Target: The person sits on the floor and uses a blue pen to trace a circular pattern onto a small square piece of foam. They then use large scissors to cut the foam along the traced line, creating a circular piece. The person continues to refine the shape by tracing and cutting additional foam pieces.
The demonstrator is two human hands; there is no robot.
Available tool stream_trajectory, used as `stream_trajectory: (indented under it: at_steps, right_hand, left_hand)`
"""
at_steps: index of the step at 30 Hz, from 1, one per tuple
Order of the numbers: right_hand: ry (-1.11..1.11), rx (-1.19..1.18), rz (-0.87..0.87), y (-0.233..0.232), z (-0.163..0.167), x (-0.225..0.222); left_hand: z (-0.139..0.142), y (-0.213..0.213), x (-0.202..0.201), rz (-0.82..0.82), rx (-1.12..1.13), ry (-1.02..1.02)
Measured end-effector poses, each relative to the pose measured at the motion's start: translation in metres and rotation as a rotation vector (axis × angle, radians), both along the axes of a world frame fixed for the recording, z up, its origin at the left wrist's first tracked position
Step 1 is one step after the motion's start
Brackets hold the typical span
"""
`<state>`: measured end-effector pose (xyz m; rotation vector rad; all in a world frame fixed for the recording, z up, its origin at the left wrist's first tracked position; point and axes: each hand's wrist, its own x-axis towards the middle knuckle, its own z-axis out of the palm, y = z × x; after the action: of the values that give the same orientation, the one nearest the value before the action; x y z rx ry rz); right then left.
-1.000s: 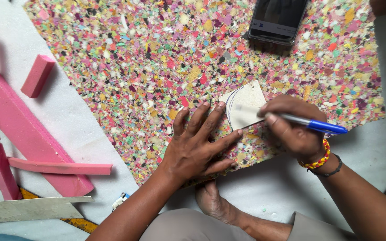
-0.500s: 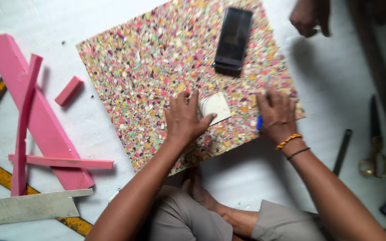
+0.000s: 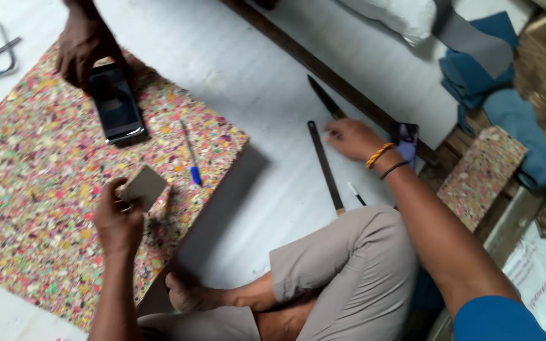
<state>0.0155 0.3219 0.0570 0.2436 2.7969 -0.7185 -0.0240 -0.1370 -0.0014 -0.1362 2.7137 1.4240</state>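
My left hand (image 3: 117,221) holds a small grey-brown card template (image 3: 143,187) lifted off the multicoloured speckled foam sheet (image 3: 39,189). My right hand (image 3: 351,139) reaches to the right over the white floor, its fingers touching the tip of a dark knife (image 3: 325,96) and close to a long dark metal ruler (image 3: 325,165). It holds nothing. A blue pen (image 3: 190,156) lies loose on the foam sheet near its right edge.
Another person's hand (image 3: 82,43) rests at a black phone (image 3: 116,105) on the sheet's far end. A second phone (image 3: 407,139) lies by my right wrist. A small speckled foam piece (image 3: 481,173), blue cloth (image 3: 475,63) and a dark wooden strip (image 3: 323,69) lie to the right. My bent legs (image 3: 323,278) are below.
My right hand let go of the blue pen, which now lies on the foam, and moved right to the knife. My left hand lifted the card template. My view swung right.
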Motion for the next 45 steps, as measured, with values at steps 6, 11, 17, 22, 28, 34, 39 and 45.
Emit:
stream_trajectory:
  at_steps: [6,11,17,22,28,34,39,45]
  right_hand:
    - [0.210,0.242,-0.026,0.048,-0.029,0.028]
    - [0.184,0.407,0.101,0.020,-0.056,0.006]
    - [-0.088,0.391,-0.018,0.007,-0.060,-0.012]
    - [-0.351,0.195,-0.244,0.003,-0.050,-0.015]
    - [-0.365,-0.373,-0.498,-0.003,-0.011,0.011]
    - [0.017,-0.502,-0.454,-0.034,0.030,0.113]
    - [0.016,-1.108,-0.407,-0.129,-0.037,0.190]
    - [-0.128,-1.225,-0.065,-0.211,-0.077,0.211]
  left_hand:
    - [0.014,-0.009,0.023,0.123,0.836,0.118]
    - [0.013,0.021,0.061,0.402,1.210,-0.092]
    - [0.014,0.048,0.063,0.421,1.325,-0.339]
    - [0.014,0.051,0.056,0.346,1.209,-0.283]
    - [0.031,0.032,0.069,0.342,1.384,-0.139]
    - [0.084,0.017,0.068,0.259,1.338,-0.041]
    - [0.113,0.033,0.064,0.088,1.259,0.002]
    - [0.098,0.024,0.084,0.045,1.318,-0.045]
